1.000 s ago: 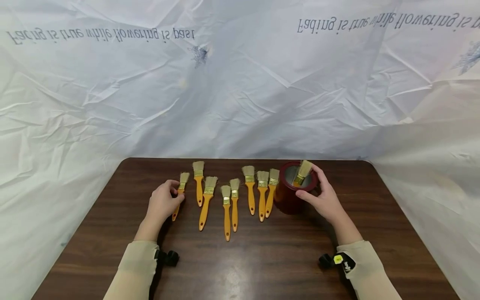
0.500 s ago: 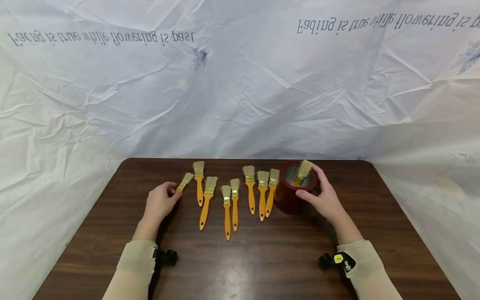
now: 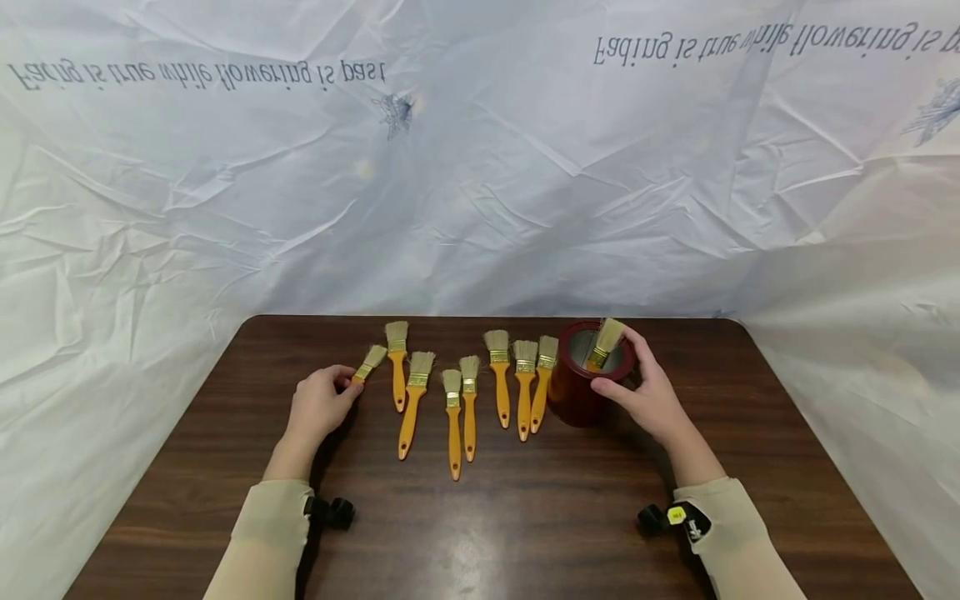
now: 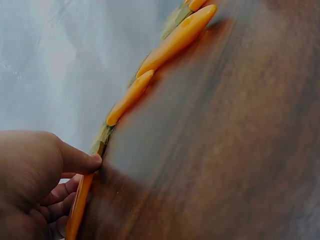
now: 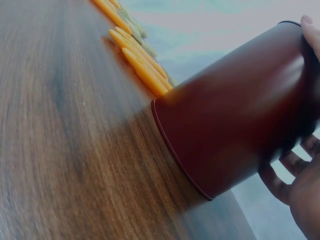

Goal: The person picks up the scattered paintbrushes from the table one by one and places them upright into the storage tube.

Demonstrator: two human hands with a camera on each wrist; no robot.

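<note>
My left hand (image 3: pixel 317 403) pinches a small paintbrush (image 3: pixel 371 362) at the left end of the row. In the left wrist view the thumb presses near its metal ferrule, and the yellow handle (image 4: pixel 79 207) runs back under the palm. My right hand (image 3: pixel 651 398) grips the upper part of a dark red canister (image 3: pixel 576 402), thumb at the near side of the rim. One paintbrush (image 3: pixel 607 342) leans inside it, bristles up, its handle mostly hidden. The right wrist view shows the canister wall (image 5: pixel 225 115) with its base on the table and fingers curled around it.
Between the hands lie several yellow-handled paintbrushes, bristles away from me, including a left one (image 3: pixel 412 412), a middle one (image 3: pixel 453 433) and one beside the canister (image 3: pixel 542 392). The dark wooden table (image 3: pixel 465 542) meets a white sheet (image 3: pixel 480 208) behind.
The left hand's paintbrush has swung its bristles to the right, and the hand has shifted slightly left. The right hand and canister have stayed in place.
</note>
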